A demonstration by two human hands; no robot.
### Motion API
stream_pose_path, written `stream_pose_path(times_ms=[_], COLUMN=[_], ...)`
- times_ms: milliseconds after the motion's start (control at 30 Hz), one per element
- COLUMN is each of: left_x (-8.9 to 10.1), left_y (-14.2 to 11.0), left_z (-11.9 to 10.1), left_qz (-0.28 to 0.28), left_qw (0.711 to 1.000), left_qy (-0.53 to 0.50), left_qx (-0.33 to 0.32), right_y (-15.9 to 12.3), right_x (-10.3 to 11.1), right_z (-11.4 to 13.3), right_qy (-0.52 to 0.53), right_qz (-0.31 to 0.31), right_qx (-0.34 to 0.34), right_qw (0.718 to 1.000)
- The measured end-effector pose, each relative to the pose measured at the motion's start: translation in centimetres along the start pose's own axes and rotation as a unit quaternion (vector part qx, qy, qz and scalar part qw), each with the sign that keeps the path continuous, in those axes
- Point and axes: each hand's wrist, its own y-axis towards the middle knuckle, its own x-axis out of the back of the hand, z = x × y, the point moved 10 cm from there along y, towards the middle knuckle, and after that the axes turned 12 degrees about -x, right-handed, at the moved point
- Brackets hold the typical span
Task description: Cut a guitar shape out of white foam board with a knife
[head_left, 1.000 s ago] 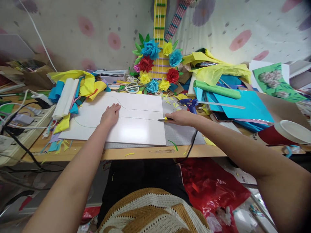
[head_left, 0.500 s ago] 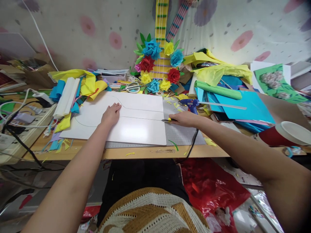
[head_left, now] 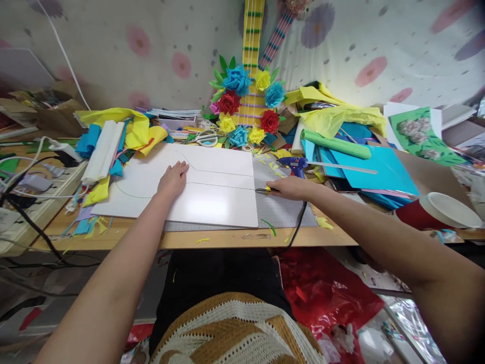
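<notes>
A large white board [head_left: 212,202] lies on a grey cutting mat [head_left: 282,207] on the wooden table. A thin drawn outline runs across the board. My left hand [head_left: 173,179] rests flat on the board, fingers spread, pressing it down. My right hand [head_left: 290,187] is closed round a yellow craft knife [head_left: 263,189], whose blade tip sits just off the board's right edge, in line with the drawn line.
Paper flowers [head_left: 246,108] and a yellow paper guitar stand at the back. Coloured paper piles [head_left: 113,134] lie left, blue sheets [head_left: 364,169] and a blue glue gun [head_left: 297,163] right. Scissors [head_left: 206,137] lie behind the board. A red cup [head_left: 435,212] lies far right. Cables [head_left: 26,177] crowd the left edge.
My right hand has drawn the knife a little to the right, off the board's edge. The left hand has stayed in place.
</notes>
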Motion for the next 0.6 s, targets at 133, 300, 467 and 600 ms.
stream_pose_path(times_ms=[133, 300, 467, 600], left_x=[0.2, 0.1, -0.1, 0.1], left_y=[-0.1, 0.0, 0.0, -0.1], left_z=[-0.2, -0.2, 0.0, 0.0], left_qz=[0.004, 0.011, 0.002, -0.005], left_qw=[1.000, 1.000, 1.000, 1.000], left_qy=[0.004, 0.012, 0.009, 0.005], left_qx=[0.005, 0.004, -0.002, 0.001], right_y=[-0.5, -1.0, 0.7, 3.8], right_x=[-0.1, 0.9, 5.1, 8.4], right_z=[-0.8, -1.2, 3.6, 9.3], right_qy=[0.015, 0.061, 0.091, 0.116], right_qz=[-0.001, -0.009, -0.056, -0.090], right_qx=[-0.010, -0.061, -0.060, -0.029], right_qw=[1.000, 0.996, 0.992, 0.989])
